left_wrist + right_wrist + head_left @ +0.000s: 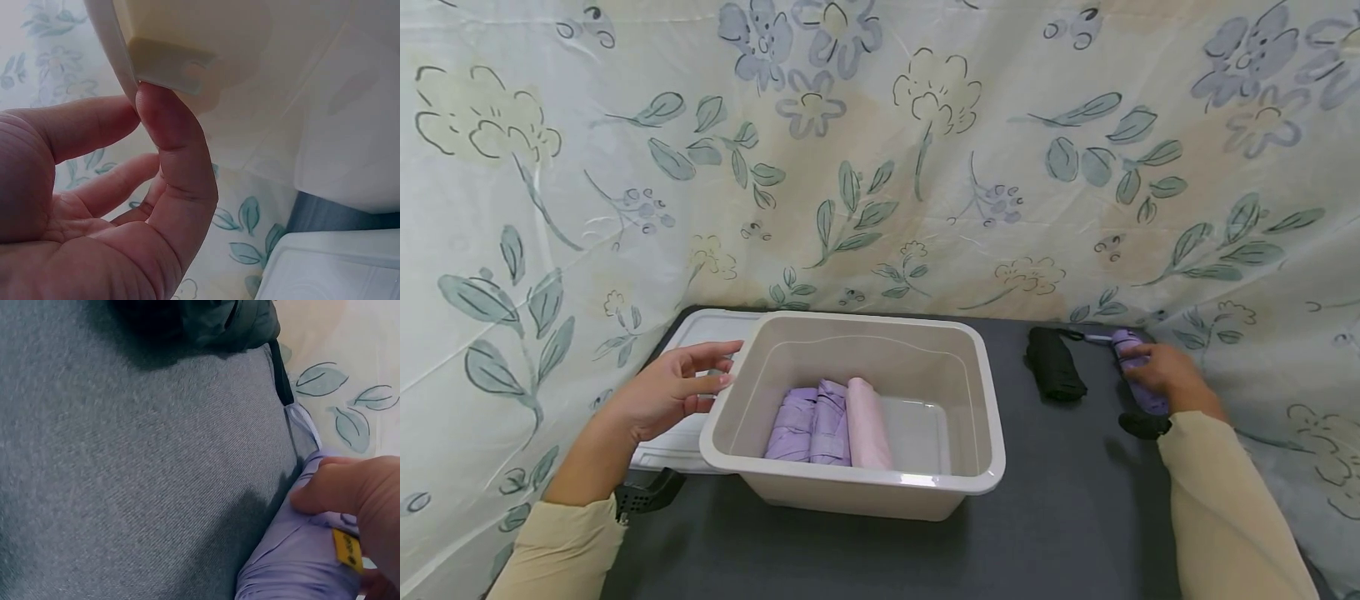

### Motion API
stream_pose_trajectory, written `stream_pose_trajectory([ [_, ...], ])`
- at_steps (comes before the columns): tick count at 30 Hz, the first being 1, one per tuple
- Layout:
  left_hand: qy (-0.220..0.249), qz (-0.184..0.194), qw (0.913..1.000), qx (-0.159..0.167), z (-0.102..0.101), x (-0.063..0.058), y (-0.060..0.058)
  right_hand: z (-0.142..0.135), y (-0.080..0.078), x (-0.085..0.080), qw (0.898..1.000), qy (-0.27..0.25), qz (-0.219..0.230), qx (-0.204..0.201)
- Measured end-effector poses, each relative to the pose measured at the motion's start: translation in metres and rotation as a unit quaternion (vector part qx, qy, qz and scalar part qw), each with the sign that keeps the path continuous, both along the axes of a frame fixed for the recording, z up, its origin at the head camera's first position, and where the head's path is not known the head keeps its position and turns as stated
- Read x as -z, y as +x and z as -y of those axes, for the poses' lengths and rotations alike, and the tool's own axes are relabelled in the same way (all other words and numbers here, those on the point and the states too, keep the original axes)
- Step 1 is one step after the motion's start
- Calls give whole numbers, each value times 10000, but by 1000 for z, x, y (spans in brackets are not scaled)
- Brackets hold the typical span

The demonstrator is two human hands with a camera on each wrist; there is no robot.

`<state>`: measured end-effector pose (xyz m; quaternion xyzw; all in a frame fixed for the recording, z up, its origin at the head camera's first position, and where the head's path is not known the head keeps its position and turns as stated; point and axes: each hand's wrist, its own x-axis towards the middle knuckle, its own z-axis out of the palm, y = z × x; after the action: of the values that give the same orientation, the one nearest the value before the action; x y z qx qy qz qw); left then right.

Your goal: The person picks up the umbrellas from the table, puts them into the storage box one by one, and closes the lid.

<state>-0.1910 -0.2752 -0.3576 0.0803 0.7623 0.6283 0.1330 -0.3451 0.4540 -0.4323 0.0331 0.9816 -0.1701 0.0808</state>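
My left hand [681, 383] pinches the left rim of a beige plastic bin [865, 493]; in the left wrist view a curled finger [178, 150] reaches under the rim. Inside the bin, two purple folded umbrellas [811, 423] lie side by side, with a pink rolled bundle [868, 425] along their right. At the far right, my right hand [1165, 375] grips another purple folded umbrella [294, 556] lying on the table. This one has a yellow tag [347, 549] and a pale wrist loop [304, 425]. Left of it lies a black folded umbrella [1054, 365] with a black strap.
A white lid [673, 454] lies flat at the left, partly under the bin. The dark grey tabletop [1067, 517] runs back to a flowered curtain [880, 150], which also closes in both sides. A dark band sits at each wrist.
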Motion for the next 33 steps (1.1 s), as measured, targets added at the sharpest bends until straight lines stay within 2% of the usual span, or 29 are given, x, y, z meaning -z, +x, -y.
stream_pose_trajectory([
  [8, -59, 28, 10000, -5, 1, 0, -1, -3, 3, -4, 9999, 0, 70, -98],
  [10, -70, 24, 10000, 2, 0, -1, -1, -4, 5, -6, 9998, -96, 100, -153],
  [15, -136, 15, 9999, -13, 0, -2, 1, -9, 11, -5, 9973, -676, 278, 30],
  [18, -145, 7, 9999, -26, 0, -3, 2, -11, 13, -2, 9897, -1347, 399, 260],
  [23, -108, -8, 9999, -5, -1, -3, 3, -13, 19, 5, 9689, -2399, 462, 395],
  [30, 15, -15, 10000, 58, -2, -3, 3, -12, 27, 14, 9622, -2690, 174, 375],
  [33, 66, -12, 10000, 61, -2, -1, 2, -12, 28, 19, 9503, -3084, 179, 392],
])
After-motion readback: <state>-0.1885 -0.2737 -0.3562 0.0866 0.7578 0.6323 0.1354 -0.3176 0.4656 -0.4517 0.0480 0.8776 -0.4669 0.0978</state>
